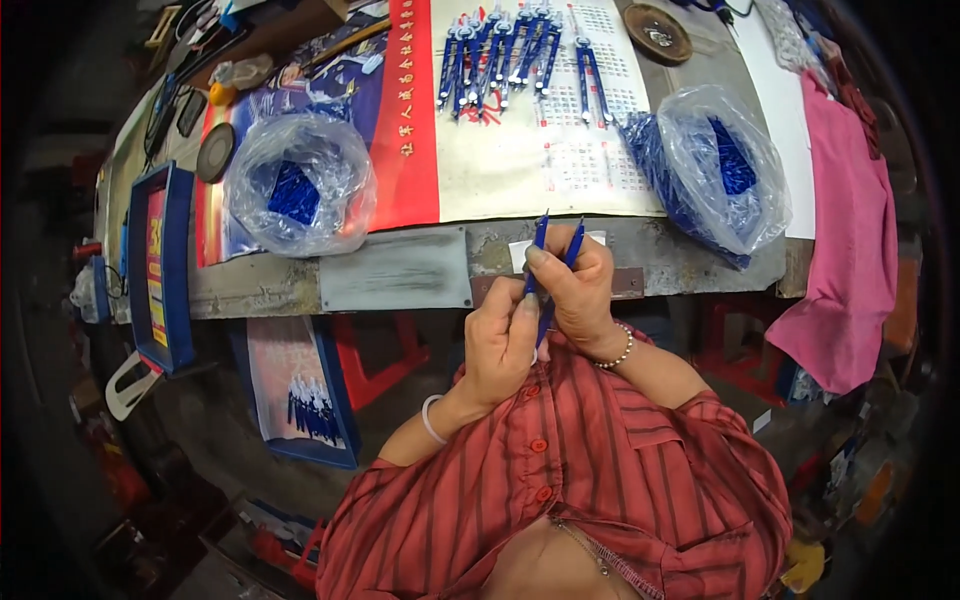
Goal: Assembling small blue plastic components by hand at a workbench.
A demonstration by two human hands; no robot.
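Note:
Two slim blue compass legs (574,244) with pointed metal tips rise from between my hands, tips toward the table. My left hand (498,340) is closed round their lower part, thumb pressed on the nearer one. Higher up, my right hand (582,290) pinches them with thumb and fingers. Where the legs would join is hidden by my fingers. Beyond, on the calendar sheet (490,170), lies a cluster of blue compasses (500,55) with silvery heads. Another compass (590,80) rests apart, its legs spread.
Clear plastic bags of blue parts stand left (300,185) and right (730,170). A grey plate (395,270) lies along the table's front edge. Blue trays (180,270) are at the left, one lower tray (340,400) holding compasses. Pink cloth (850,230) hangs at right; a round dish (657,33) sits at the back.

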